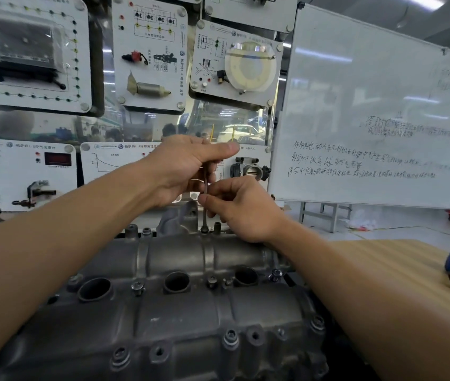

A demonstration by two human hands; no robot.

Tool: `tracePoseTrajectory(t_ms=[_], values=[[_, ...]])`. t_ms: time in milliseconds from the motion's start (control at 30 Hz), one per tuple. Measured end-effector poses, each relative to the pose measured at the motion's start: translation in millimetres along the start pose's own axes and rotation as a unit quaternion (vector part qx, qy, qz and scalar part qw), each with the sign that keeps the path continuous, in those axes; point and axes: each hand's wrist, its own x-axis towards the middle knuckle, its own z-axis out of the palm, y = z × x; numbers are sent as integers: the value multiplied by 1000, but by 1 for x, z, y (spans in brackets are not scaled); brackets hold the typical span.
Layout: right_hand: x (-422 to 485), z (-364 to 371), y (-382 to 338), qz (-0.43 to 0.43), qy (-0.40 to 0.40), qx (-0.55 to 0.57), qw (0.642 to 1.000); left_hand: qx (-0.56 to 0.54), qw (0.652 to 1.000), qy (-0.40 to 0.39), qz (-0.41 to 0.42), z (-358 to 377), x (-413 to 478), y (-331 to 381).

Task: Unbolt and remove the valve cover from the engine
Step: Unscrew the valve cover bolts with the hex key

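While unbolting at valve cover far edge, gripping driver with left hand, pinching shaft with right hand; next, likely spin bolt out, held upright.

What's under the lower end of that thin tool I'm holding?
The tool rests its tip on a bolt at the far edge of the valve cover. How tip and bolt head engage is hidden; the left hand covers the tool's top.

The left hand grips a slim upright driver at its top, the right hand pinches its shaft, tip on a far-edge bolt of the valve cover
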Motion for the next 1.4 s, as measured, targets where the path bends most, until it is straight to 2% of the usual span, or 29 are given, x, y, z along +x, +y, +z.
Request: tracePoseTrajectory(t_ms=[67,133,200,267,400,500,800,867,933,1000,1067,1133,1200,1267,1400], values=[[1,4,1,3,1,9,1000,7,999,51,-3,4,3,-2],[1,7,1,0,4,12,1000,4,998,62,-24,3,5,-2],[0,8,1,-2,10,12,1000,-23,997,39,-61,0,4,0],[0,8,1,4,19,11,1000,-98,991,-2,-90,-6,2,2],[0,6,2,32,30,18,999,-195,973,-98,-77,-17,-2,1],[-1,2,0,45,30,38,998,-191,971,-136,-48,-18,-4,0],[-1,2,0,55,34,67,996,-168,968,-184,-15,-21,-8,-2],[-1,3,0,49,37,65,996,-89,986,-144,1,-14,-8,-2],[-1,4,-1,42,37,61,997,18,998,-54,19,-4,-7,-3],[-2,7,-2,34,32,57,997,87,995,32,37,2,-2,-5],[-3,9,-2,26,31,60,997,108,991,76,35,5,2,-6],[-5,11,-1,23,36,63,997,78,993,86,-2,5,3,-5],[-5,12,-1,26,43,61,997,22,997,63,-45,0,2,-3],[-4,14,-1,31,54,56,996,-26,997,3,-70,-9,0,-3],[-4,13,-2,41,64,57,995,-105,986,-117,-56,-22,-4,-3]])
